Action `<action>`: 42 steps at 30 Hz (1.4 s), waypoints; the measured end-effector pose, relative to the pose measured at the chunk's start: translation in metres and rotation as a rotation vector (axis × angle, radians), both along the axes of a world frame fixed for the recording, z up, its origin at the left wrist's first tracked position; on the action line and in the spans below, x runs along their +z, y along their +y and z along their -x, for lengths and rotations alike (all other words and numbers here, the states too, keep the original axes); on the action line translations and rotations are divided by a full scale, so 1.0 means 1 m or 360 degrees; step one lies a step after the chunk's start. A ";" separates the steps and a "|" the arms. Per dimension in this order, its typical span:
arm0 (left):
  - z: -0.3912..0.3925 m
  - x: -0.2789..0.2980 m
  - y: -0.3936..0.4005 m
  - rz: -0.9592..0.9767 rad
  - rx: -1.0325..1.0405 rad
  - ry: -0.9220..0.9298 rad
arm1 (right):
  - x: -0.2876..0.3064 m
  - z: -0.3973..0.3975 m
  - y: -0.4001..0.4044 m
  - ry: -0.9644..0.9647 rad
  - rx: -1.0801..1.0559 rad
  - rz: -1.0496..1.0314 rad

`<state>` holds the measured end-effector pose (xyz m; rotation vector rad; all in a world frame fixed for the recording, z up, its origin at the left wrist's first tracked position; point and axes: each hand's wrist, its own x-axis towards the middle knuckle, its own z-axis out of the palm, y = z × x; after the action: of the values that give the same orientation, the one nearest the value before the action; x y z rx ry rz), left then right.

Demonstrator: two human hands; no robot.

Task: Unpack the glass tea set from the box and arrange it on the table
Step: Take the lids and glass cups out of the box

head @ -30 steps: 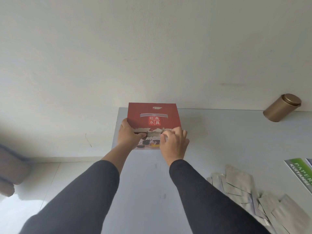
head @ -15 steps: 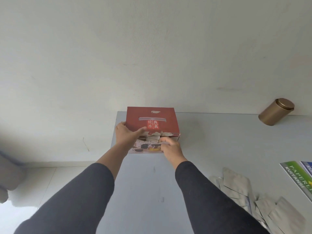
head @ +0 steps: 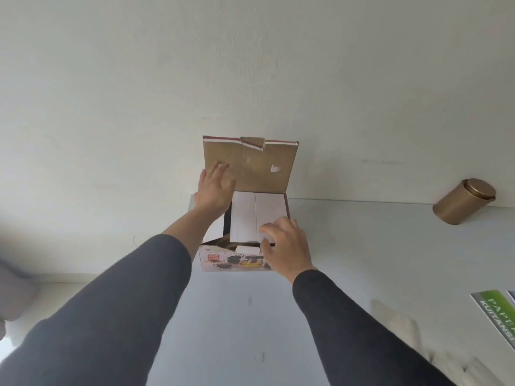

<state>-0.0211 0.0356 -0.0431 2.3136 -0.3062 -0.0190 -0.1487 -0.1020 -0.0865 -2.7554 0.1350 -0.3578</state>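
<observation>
The tea set box (head: 234,261) stands at the table's far left corner against the wall, its front printed with pictures of a teapot and cups. Its lid (head: 250,165) is swung up and back, brown inside facing me. White inner flaps (head: 256,215) cover the contents, so no glassware shows. My left hand (head: 213,188) rests flat against the lid's lower left part, fingers spread. My right hand (head: 284,243) sits at the box's front right rim, fingertips on the white flap's front edge.
The grey table (head: 362,260) stretches to the right. A gold tin (head: 464,201) stands at the back right by the wall. A green-covered booklet (head: 498,316) lies at the right edge, and silver foil packets (head: 398,327) lie near the front right.
The red lid, closed one second ago, has been lifted and now stands open against the wall. My left hand rose with it; my right hand moved onto the white inner flaps.
</observation>
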 end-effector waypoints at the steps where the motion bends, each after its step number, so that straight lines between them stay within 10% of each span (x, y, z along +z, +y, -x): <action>1: -0.006 -0.006 0.001 -0.0192 -0.0039 0.0046 | 0.003 -0.006 -0.003 0.0108 0.0140 0.0094; 7: -0.017 -0.030 -0.001 -0.0692 -0.0135 0.0198 | 0.003 -0.036 -0.009 0.0346 0.0534 0.0302; 13: -0.023 -0.025 0.002 -0.0672 -0.0070 0.0229 | -0.004 -0.037 -0.017 -0.0257 0.0540 0.0264; 26: 0.005 -0.031 0.060 -0.0915 0.0107 0.0104 | 0.017 -0.009 -0.051 -0.0655 -0.1116 -0.1117; 30: 0.022 -0.029 0.052 -0.0846 -0.0071 -0.0395 | 0.009 0.005 -0.049 -0.0190 -0.1354 -0.0625; 35: 0.041 -0.027 0.032 -0.0969 -0.0556 -0.0488 | -0.003 0.006 -0.037 0.0604 -0.0961 -0.0008; 42: 0.048 -0.028 0.009 -0.1552 -0.0648 -0.0548 | -0.003 -0.023 -0.017 0.0325 -0.0096 -0.0101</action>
<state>-0.0694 0.0450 -0.0712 3.1585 -1.1472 0.0363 -0.1260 -0.1188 -0.0892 -2.7233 0.2766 -0.0850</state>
